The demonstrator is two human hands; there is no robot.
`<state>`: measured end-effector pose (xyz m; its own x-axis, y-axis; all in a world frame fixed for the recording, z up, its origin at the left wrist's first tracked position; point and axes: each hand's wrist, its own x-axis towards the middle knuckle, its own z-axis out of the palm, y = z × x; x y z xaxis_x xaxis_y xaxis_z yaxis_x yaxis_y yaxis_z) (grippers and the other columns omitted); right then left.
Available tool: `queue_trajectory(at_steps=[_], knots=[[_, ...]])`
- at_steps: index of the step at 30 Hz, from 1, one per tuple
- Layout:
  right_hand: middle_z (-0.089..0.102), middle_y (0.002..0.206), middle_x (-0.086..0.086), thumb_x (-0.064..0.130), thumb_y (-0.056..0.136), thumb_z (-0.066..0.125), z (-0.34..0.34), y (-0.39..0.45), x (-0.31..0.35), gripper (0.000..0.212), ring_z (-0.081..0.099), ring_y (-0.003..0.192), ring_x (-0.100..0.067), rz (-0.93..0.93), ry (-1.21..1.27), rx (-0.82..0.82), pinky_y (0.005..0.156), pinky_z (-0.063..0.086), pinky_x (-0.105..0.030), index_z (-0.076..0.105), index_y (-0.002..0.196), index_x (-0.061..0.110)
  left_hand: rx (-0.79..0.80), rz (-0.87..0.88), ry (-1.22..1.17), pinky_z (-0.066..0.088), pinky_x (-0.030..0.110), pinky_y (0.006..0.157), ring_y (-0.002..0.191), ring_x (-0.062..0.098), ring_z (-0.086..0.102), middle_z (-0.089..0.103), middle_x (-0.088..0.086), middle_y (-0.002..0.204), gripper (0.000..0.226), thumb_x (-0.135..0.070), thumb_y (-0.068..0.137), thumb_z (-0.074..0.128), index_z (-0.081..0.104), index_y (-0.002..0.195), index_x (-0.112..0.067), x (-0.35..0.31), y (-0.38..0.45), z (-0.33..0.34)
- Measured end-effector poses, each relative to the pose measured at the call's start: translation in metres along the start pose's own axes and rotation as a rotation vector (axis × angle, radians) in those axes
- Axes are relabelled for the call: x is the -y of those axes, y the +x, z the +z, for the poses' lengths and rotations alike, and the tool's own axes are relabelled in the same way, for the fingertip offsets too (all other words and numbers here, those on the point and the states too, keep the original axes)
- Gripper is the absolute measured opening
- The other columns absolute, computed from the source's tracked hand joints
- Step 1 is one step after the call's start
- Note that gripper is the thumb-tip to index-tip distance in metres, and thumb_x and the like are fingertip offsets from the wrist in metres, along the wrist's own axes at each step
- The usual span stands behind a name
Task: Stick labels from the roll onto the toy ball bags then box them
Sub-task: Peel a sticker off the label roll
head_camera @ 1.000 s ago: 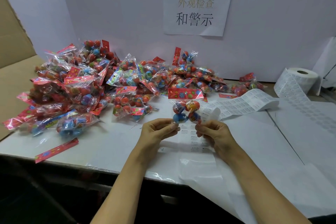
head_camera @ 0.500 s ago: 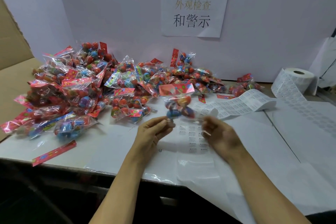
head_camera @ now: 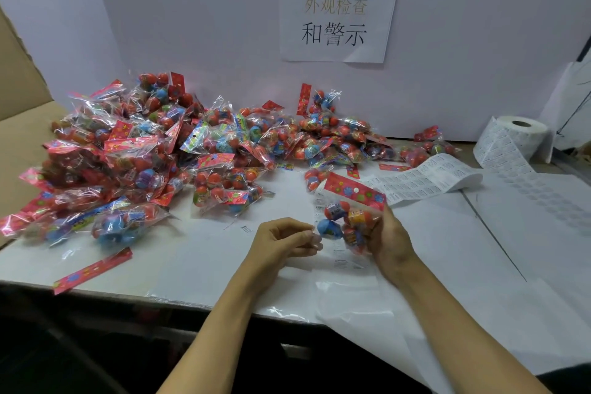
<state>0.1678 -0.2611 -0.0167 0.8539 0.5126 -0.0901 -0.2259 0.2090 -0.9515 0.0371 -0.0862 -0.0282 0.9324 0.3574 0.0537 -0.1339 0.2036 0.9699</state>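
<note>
A white table [head_camera: 447, 249] runs across the view, backed by a pale wall panel carrying a paper sign [head_camera: 339, 14] with printed characters. A brown cardboard box [head_camera: 19, 137] stands at the table's left edge. The big pile of toy ball bags [head_camera: 166, 157] covers the left and middle of the table, clear packets of red and blue balls with red header cards. A label roll [head_camera: 519, 134] stands at the far right, and its strip of labels [head_camera: 425, 179] unwinds leftward across the table toward the middle. A loose red header card [head_camera: 92, 270] lies near the front left edge. The right hand [head_camera: 388, 240] grips one toy ball bag [head_camera: 347, 217] just above the table, near the middle front, fingers curled round its right side. The left hand [head_camera: 281, 241] is just beside the bag's blue ball, fingers curled with tips pinched together; whether they hold a label is too small to tell
</note>
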Motion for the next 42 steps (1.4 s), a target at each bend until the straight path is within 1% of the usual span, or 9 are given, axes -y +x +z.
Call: queue_trajectory(at_steps=[3, 7, 9, 14, 18, 27, 34, 39, 42], knots=[[0.077, 0.097, -0.014, 0.076, 0.084, 0.032, -0.001, -0.001, 0.005, 0.080, 0.073, 0.090, -0.025, 0.009, 0.082, 0.060, 0.087, 0.057, -0.038, 0.083, 0.095, 0.016, -0.083, 0.000, -0.024, 0.061, 0.029, 0.071, 0.085, 0.039, 0.076, 0.076, 0.024, 0.090, 0.020, 0.005, 0.093, 0.067, 0.081, 0.087, -0.009, 0.002, 0.002, -0.003], [0.076, 0.094, -0.016, 0.053, 0.081, 0.064, 0.004, -0.003, 0.003, 0.049, 0.071, 0.086, -0.027, -0.043, -0.056, 0.056, 0.076, 0.061, -0.037, 0.079, 0.097, 0.008, -0.003, -0.015, 0.017, 0.062, 0.031, 0.069, 0.085, 0.037, 0.076, 0.076, 0.022, 0.089, 0.009, -0.018, 0.090, 0.075, 0.078, 0.087, -0.010, -0.002, 0.000, 0.002], [0.074, 0.086, -0.015, 0.045, 0.078, 0.070, 0.005, -0.006, 0.003, 0.041, 0.070, 0.075, -0.024, -0.041, -0.071, 0.061, 0.062, 0.060, -0.033, 0.079, 0.089, 0.006, -0.051, -0.018, -0.017, 0.061, 0.034, 0.068, 0.081, 0.030, 0.074, 0.072, 0.017, 0.086, 0.026, -0.037, 0.081, 0.079, 0.077, 0.086, -0.012, -0.004, 0.001, 0.004], [0.076, 0.076, -0.010, 0.057, 0.075, 0.069, 0.008, -0.010, -0.003, 0.043, 0.070, 0.064, -0.021, -0.110, -0.317, 0.134, 0.058, 0.060, -0.031, 0.080, 0.077, 0.015, -0.031, 0.009, 0.068, 0.061, 0.040, 0.081, 0.090, 0.030, 0.073, 0.076, 0.010, 0.097, 0.046, -0.050, 0.078, 0.077, 0.076, 0.101, -0.010, -0.005, 0.000, 0.006], [0.077, 0.078, -0.005, 0.059, 0.077, 0.069, 0.006, -0.014, -0.002, 0.039, 0.073, 0.069, -0.016, -0.130, -0.380, 0.205, 0.060, 0.058, -0.026, 0.081, 0.082, 0.022, 0.090, 0.037, 0.236, 0.058, 0.041, 0.098, 0.107, 0.024, 0.074, 0.078, 0.004, 0.110, 0.044, -0.046, 0.081, 0.080, 0.077, 0.114, -0.016, -0.002, -0.005, 0.006], [0.078, 0.092, -0.013, 0.030, 0.081, 0.078, 0.005, -0.016, 0.002, 0.022, 0.076, 0.085, -0.027, -0.110, -0.349, 0.283, 0.071, 0.059, -0.027, 0.082, 0.090, 0.011, 0.079, 0.025, 0.229, 0.060, 0.037, 0.090, 0.099, 0.025, 0.075, 0.078, 0.008, 0.106, 0.040, -0.048, 0.087, 0.078, 0.077, 0.109, -0.015, -0.002, -0.003, 0.003], [0.077, 0.087, -0.020, 0.029, 0.076, 0.082, 0.006, -0.016, 0.000, 0.027, 0.077, 0.079, -0.030, -0.066, -0.352, 0.287, 0.068, 0.061, -0.030, 0.081, 0.088, 0.005, 0.025, 0.002, 0.221, 0.057, 0.024, 0.076, 0.086, 0.018, 0.074, 0.078, 0.008, 0.091, 0.020, -0.035, 0.084, 0.076, 0.079, 0.086, -0.016, 0.000, -0.002, 0.005], [0.076, 0.086, -0.022, 0.033, 0.073, 0.084, 0.006, -0.016, -0.001, 0.032, 0.076, 0.079, -0.033, -0.058, -0.352, 0.280, 0.069, 0.061, -0.034, 0.081, 0.088, 0.005, 0.026, 0.020, 0.253, 0.059, 0.027, 0.074, 0.085, 0.021, 0.074, 0.078, 0.013, 0.091, 0.018, -0.021, 0.095, 0.073, 0.077, 0.088, -0.005, 0.002, -0.002, 0.004], [0.077, 0.084, -0.020, 0.033, 0.075, 0.082, 0.006, -0.015, 0.000, 0.026, 0.076, 0.077, -0.032, -0.058, -0.349, 0.243, 0.067, 0.062, -0.036, 0.082, 0.085, 0.008, 0.030, 0.056, 0.317, 0.059, 0.028, 0.077, 0.086, 0.019, 0.074, 0.078, 0.008, 0.090, 0.022, -0.033, 0.094, 0.074, 0.078, 0.090, -0.012, -0.002, -0.005, 0.006]])
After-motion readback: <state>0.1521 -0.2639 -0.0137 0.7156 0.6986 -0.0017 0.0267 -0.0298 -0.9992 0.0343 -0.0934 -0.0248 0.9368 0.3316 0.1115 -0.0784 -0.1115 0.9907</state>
